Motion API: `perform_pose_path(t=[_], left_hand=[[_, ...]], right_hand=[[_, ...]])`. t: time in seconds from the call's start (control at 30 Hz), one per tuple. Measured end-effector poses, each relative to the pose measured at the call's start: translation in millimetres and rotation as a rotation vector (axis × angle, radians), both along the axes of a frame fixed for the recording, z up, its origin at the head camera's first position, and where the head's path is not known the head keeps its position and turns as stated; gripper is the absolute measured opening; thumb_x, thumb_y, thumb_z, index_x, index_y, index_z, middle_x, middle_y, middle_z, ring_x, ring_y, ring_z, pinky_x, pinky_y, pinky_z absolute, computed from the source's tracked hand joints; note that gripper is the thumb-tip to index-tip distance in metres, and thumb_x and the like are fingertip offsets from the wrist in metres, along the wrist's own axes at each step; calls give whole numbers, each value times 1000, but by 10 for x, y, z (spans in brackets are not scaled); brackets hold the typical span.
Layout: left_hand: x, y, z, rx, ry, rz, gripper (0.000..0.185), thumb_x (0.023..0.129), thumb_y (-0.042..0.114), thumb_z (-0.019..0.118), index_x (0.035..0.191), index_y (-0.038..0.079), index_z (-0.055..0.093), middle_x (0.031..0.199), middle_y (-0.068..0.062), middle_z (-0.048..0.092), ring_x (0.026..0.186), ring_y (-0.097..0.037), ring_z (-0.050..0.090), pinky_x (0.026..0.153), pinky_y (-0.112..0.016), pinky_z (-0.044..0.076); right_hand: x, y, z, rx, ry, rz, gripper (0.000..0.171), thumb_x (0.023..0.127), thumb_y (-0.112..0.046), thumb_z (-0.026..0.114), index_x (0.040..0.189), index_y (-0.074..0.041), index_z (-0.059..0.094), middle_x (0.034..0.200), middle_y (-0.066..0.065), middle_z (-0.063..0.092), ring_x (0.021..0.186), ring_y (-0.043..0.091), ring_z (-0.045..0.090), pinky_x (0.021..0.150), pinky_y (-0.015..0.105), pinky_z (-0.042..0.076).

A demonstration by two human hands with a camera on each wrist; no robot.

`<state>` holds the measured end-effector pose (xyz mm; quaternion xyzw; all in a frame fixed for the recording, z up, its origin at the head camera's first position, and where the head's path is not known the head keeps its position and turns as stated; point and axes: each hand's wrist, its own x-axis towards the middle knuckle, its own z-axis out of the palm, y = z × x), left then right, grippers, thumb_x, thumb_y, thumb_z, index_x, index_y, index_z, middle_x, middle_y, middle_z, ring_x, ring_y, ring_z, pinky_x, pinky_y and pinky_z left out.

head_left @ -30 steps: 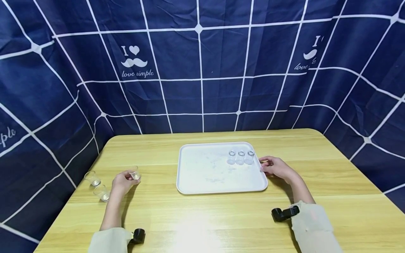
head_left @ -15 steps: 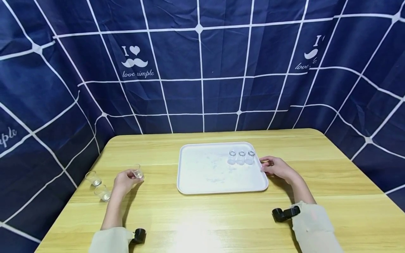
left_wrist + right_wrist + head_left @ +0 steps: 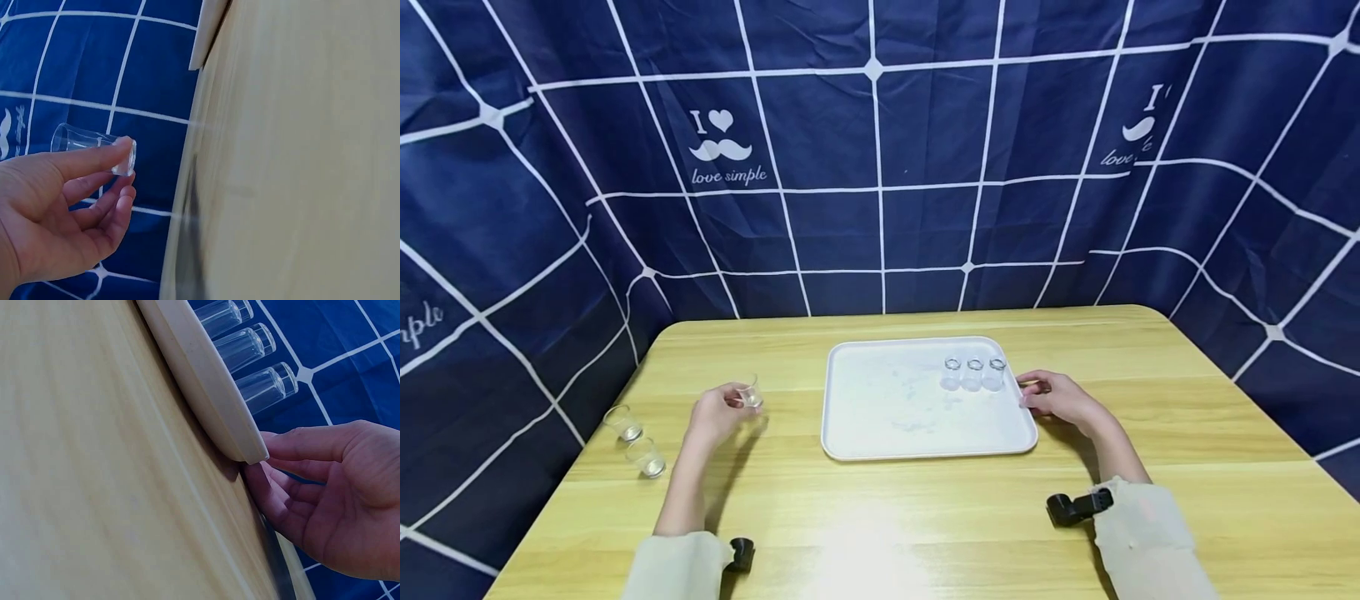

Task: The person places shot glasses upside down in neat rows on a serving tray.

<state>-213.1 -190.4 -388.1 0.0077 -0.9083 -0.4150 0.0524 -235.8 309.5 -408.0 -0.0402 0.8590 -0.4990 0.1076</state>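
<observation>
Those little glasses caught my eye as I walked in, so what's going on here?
A person sits at a wooden table. Their left hand holds a small clear glass above it, left of a white tray. Three glasses stand in a row on the tray. The right hand touches the tray's right edge. Two more glasses stand at the far left.

You are pinching a clear glossy glass cup [image 3: 749,392], touching a matt white plastic tray [image 3: 880,408], working over a smooth, lightly shining wood-grain table [image 3: 925,517], facing a printed cloth backdrop [image 3: 880,167].
</observation>
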Motion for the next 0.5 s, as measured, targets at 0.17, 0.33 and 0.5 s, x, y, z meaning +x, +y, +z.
perform_pose_path(t=[0.17,0.33,0.5], left_hand=[[-53,141,45,-3,23,-19,33,74,6,73,103,-7,62,81,-12,63,77,-26,58,66,-34,46],[-134,281,88,18,32,-53,29,75,4,72,101,-6,62,87,-16,64,82,-28,58,73,-40,46],[-205,423,120,26,45,-73,27,74,2,72,98,-6,63,89,-16,65,82,-27,58,73,-38,47]], right_hand=[[3,-15,-6,-5,6,-1,43,86,-1,58,123,15,43,92,13,55,79,16,55,69,27,49],[5,-12,-14,-3,13,-1,43,85,-1,58,122,15,43,92,13,55,80,16,55,69,27,50],[6,-5,-11,8,14,-4,43,85,-1,58,122,15,43,92,13,55,79,15,55,69,27,49]])
